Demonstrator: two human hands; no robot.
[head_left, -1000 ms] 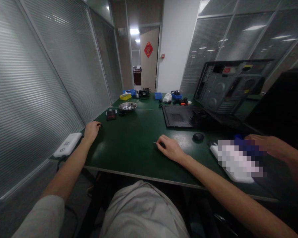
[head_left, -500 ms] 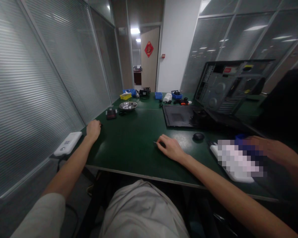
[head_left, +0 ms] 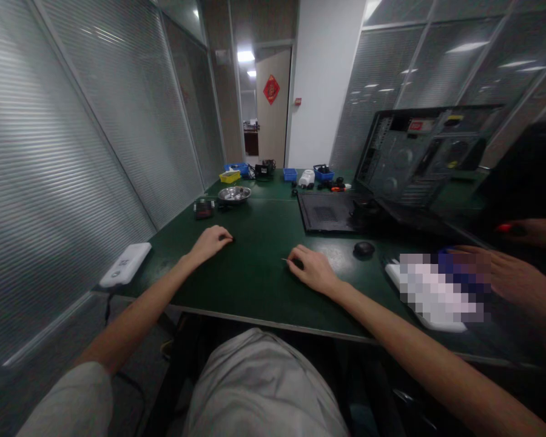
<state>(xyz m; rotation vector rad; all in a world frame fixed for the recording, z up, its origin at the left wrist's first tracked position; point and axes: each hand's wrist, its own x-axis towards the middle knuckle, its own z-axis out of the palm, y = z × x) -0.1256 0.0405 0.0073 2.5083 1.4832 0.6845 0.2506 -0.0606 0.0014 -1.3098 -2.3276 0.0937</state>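
My left hand [head_left: 210, 243] is over the left middle of the green table [head_left: 250, 285], fingers pinched on a small dark object [head_left: 230, 238] too small to name. My right hand [head_left: 310, 267] rests on the table at centre, thumb and fingers closed on a thin, light, pointed thing [head_left: 284, 260] that I cannot make out. Behind my left hand are a dark red box-like item [head_left: 204, 209] and a metal dish [head_left: 234, 195] with small parts in it. A black computer mouse [head_left: 363, 249] lies to the right of my right hand.
An open computer case [head_left: 404, 158] stands at the back right, with a black panel [head_left: 325, 212] flat before it. Another person's hands [head_left: 514, 273] are at the right, by a white device [head_left: 437, 315]. Small bins [head_left: 290, 175] line the back. A white box [head_left: 125, 264] sits at the left edge.
My left hand has moved right, from the table's left edge toward the middle. My right hand has stayed in place. Another hand of the person at the right now shows, with something red.
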